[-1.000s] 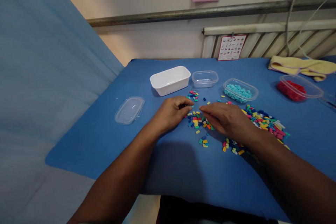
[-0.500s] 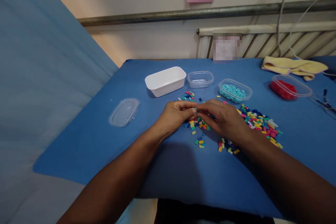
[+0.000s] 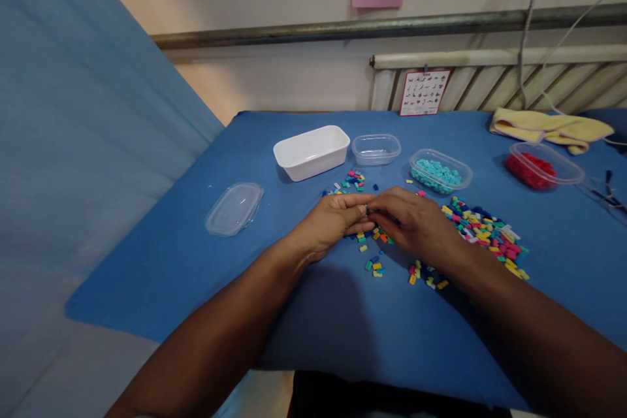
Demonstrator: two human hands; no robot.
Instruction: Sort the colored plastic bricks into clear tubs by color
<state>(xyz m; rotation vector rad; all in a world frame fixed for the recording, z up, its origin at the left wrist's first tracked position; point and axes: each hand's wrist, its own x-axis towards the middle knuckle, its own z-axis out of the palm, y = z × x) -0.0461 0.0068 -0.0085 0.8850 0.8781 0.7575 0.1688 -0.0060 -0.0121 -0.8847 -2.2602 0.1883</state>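
Toy bricks (image 3: 484,234) lie in from the surface's (image 3: 171,255) near edge; left hand (image 3: 330,222) and right hand (image 3: 414,221) together pinch a mostly hidden piece (image 3: 368,208): best grip lightly, staying low.

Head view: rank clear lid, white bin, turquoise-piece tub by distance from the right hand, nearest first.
From the right hand:
1. Turquoise-piece tub, just beyond the hand, slightly to its right.
2. White bin, beyond and to the left.
3. Clear lid, far left, past the left hand.
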